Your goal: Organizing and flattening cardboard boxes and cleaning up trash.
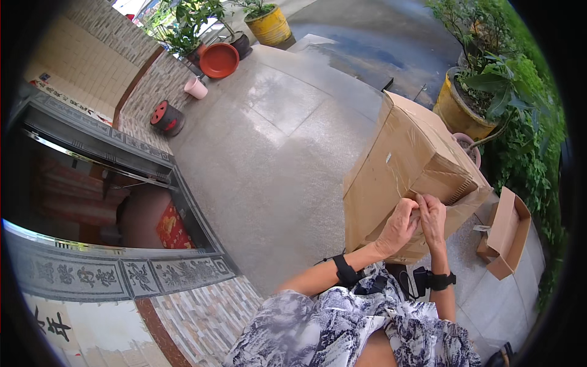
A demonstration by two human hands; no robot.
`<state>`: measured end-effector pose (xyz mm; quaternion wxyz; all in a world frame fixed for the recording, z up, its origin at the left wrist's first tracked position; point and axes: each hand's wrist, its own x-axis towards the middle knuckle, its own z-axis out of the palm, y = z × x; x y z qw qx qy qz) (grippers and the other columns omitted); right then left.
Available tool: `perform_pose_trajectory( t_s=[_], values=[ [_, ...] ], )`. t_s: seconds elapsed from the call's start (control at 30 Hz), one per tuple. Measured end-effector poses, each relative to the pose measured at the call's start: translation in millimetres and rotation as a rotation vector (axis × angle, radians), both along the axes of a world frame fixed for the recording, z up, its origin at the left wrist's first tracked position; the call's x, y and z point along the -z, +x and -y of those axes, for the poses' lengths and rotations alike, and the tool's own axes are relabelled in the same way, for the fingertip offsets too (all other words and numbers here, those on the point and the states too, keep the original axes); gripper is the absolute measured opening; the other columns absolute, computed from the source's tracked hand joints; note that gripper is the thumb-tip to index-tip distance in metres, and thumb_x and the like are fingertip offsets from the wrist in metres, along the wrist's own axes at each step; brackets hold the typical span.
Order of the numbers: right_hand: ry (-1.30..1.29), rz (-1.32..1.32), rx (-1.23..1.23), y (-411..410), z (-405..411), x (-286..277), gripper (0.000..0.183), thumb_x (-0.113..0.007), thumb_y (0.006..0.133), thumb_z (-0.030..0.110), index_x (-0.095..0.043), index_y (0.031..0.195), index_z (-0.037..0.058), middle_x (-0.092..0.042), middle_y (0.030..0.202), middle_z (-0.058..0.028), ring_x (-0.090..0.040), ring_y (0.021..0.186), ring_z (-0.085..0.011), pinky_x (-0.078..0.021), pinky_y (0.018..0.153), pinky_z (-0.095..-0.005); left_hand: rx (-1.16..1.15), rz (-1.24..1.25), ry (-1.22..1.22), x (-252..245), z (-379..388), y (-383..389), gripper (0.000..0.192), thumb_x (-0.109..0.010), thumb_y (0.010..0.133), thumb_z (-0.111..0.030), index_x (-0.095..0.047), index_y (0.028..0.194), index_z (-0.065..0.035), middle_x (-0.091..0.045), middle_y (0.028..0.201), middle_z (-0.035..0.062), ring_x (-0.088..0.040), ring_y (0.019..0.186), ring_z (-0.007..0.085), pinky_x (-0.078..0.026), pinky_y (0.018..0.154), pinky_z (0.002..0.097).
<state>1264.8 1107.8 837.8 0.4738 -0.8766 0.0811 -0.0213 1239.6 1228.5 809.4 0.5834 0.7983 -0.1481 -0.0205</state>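
Observation:
A large, taped cardboard box [390, 151] stands tilted in the view before me, its near end toward my body. My left hand [398, 227] has its fingers bent and pinched at the box's taped near edge. Right beside it, my right hand [432, 218] pinches the same spot, thumb and fingertips together. Clear packing tape [470, 202] runs loosely along the edge to the right of my hands. Whether tape or cardboard lies between the fingertips is hidden. Black straps circle both wrists.
An open, smaller cardboard box [506, 234] lies on the tiles at right. Yellow planters [463, 108] and shrubs border that side. A doorway [110, 192] opens at left. Along the wall stand a pink bucket [196, 88], a red basin [219, 60] and a dark stove-like cylinder [168, 118].

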Motion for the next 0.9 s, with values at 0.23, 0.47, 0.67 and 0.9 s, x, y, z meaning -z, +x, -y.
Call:
perform_pose_trajectory(
  t_s=[0.23,0.47,0.67,0.9],
  values=[
    [0.059,0.171,-0.254,109.6,-124.8,-35.3,0.018,-0.058,0.082,0.014,-0.061,0.075,-0.0020,-0.058,0.069,-0.0161,-0.054,0.068,-0.0319,-0.0431,0.063,-0.0377,-0.391,-0.089,-0.470,1.3,-83.2,66.7,0.034,-0.050,0.088,-0.003,-0.034,0.118,0.0008,-0.044,0.118,0.0145,-0.047,0.108,0.0213,-0.040,0.093,0.0308],
    [0.243,0.166,-0.445,221.4,-243.8,-32.8,0.020,-0.056,0.083,0.016,-0.060,0.076,-0.0018,-0.058,0.070,-0.0168,-0.055,0.070,-0.0332,-0.0434,0.064,-0.0390,-0.563,-0.213,-0.839,-1.6,-184.0,162.5,0.042,-0.048,0.089,-0.003,-0.033,0.127,-0.0009,-0.042,0.126,0.0106,-0.043,0.114,0.0171,-0.034,0.099,0.0295],
    [0.313,0.146,-0.590,313.3,-353.5,-29.3,0.020,-0.054,0.083,0.016,-0.060,0.076,-0.0017,-0.059,0.075,-0.0179,-0.055,0.075,-0.0359,-0.0445,0.069,-0.0409,-0.644,-0.231,-0.823,-9.8,-283.0,246.0,0.052,-0.051,0.090,-0.010,-0.027,0.136,-0.0025,-0.036,0.135,0.0083,-0.032,0.126,0.0180,-0.027,0.104,0.0304],
    [0.259,0.209,-0.923,368.5,-470.6,-29.9,0.016,-0.054,0.082,0.012,-0.061,0.091,0.0000,-0.058,0.080,-0.0137,-0.055,0.079,-0.0317,-0.0450,0.069,-0.0390,-0.981,-0.125,-0.670,-19.2,-378.8,303.6,0.049,-0.038,0.096,-0.024,-0.022,0.138,-0.0044,-0.030,0.138,0.0089,-0.029,0.128,0.0177,-0.027,0.105,0.0329]
  ],
)
